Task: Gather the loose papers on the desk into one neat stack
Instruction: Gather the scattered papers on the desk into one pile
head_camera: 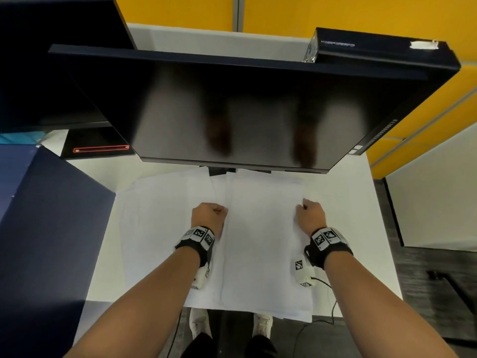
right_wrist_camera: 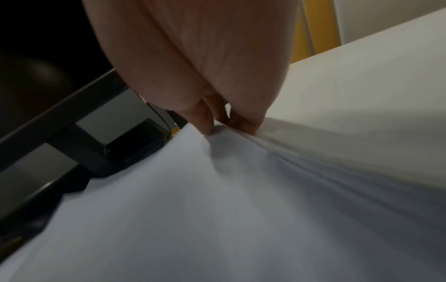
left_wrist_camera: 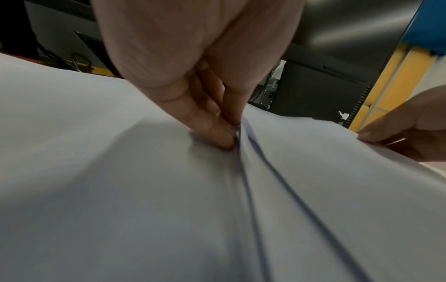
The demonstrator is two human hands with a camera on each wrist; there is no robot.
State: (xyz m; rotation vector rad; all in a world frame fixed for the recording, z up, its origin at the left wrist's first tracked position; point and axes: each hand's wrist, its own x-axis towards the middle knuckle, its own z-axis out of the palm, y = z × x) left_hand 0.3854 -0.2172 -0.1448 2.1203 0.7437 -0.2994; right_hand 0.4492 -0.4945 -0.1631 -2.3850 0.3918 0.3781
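Several white sheets of paper (head_camera: 260, 228) lie overlapping on the white desk (head_camera: 356, 228) below the monitor. My left hand (head_camera: 210, 214) grips the left edge of the middle pile, fingers curled at the edges of the sheets (left_wrist_camera: 241, 133). My right hand (head_camera: 308, 214) pinches the pile's right edge, thumb and fingers closed on the paper (right_wrist_camera: 229, 131). More sheets (head_camera: 160, 215) spread out to the left under the pile, one reaching past the desk's front edge. In the left wrist view the right hand (left_wrist_camera: 405, 133) shows at the far side of the paper (left_wrist_camera: 313, 171).
A large dark monitor (head_camera: 245, 112) hangs over the back of the desk, its stand (right_wrist_camera: 96, 152) just behind the papers. A dark blue box (head_camera: 46, 228) stands at the left. A black computer case (head_camera: 374, 50) sits at the back right. My shoes (head_camera: 198, 321) show below the front edge.
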